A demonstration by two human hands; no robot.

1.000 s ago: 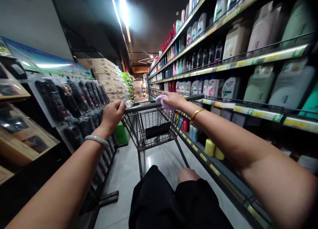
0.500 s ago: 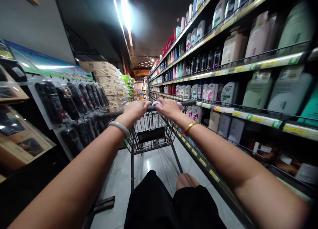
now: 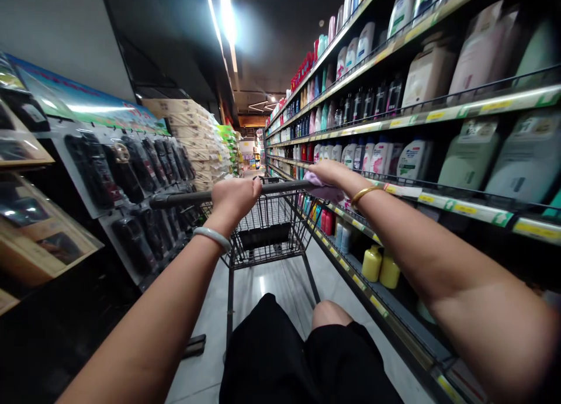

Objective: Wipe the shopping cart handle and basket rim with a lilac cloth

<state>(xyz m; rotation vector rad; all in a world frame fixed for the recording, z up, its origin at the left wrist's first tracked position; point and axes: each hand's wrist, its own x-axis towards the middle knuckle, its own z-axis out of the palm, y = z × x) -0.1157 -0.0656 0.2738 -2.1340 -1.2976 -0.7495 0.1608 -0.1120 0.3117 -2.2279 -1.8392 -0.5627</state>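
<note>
A dark shopping cart handle [image 3: 283,186] runs across the middle of the view, with the wire cart basket [image 3: 263,223] beyond and below it. My left hand [image 3: 234,199] is wrapped round the handle left of its middle, a pale bangle on the wrist. Over the handle's right end, a purple cloth [image 3: 324,187] lies under my right hand [image 3: 328,173], whose fingers are closed on it. The right wrist wears a gold bangle. The fingertips of the right hand are mostly hidden.
Shelves [image 3: 464,208] of bottles line the right side, close to my right arm. Packaged goods [image 3: 140,170] hang on the left, before stacked boxes [image 3: 188,135]. A grey tiled floor [image 3: 280,281] runs ahead under the cart. Yellow bottles [image 3: 372,262] stand on a low shelf.
My right hand has moved right along the handle with the purple cloth, away from my left hand. More of the handle shows between them. The yellow bottles have come into view.
</note>
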